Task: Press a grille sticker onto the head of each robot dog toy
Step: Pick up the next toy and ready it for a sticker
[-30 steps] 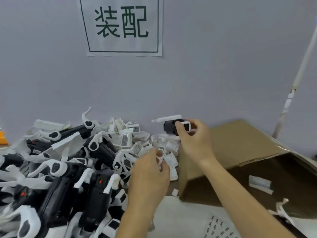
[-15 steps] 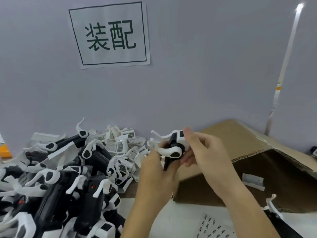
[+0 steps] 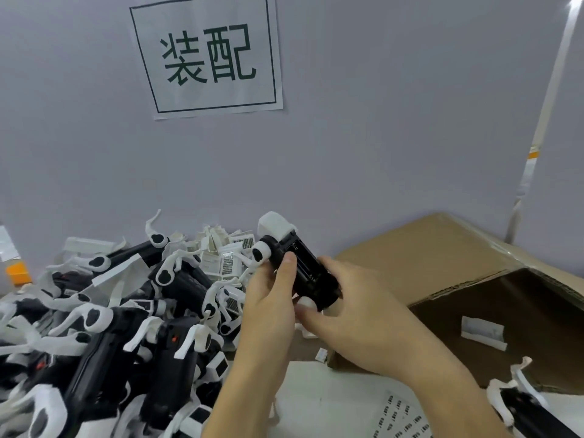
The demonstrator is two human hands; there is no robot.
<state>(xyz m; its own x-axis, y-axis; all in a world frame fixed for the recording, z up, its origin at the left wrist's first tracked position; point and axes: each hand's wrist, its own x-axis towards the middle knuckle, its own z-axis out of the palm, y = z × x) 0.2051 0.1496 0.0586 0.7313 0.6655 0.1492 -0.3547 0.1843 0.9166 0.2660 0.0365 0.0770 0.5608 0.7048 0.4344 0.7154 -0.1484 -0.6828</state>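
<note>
The left hand (image 3: 268, 298) and right hand (image 3: 363, 317) both grip one black-and-white robot dog toy (image 3: 300, 267), lifted between the pile of toys (image 3: 110, 327) and the cardboard box (image 3: 442, 254).

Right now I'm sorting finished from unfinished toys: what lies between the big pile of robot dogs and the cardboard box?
In the head view, both hands, left hand and right hand, hold one robot dog toy between the pile and the cardboard box.
</note>
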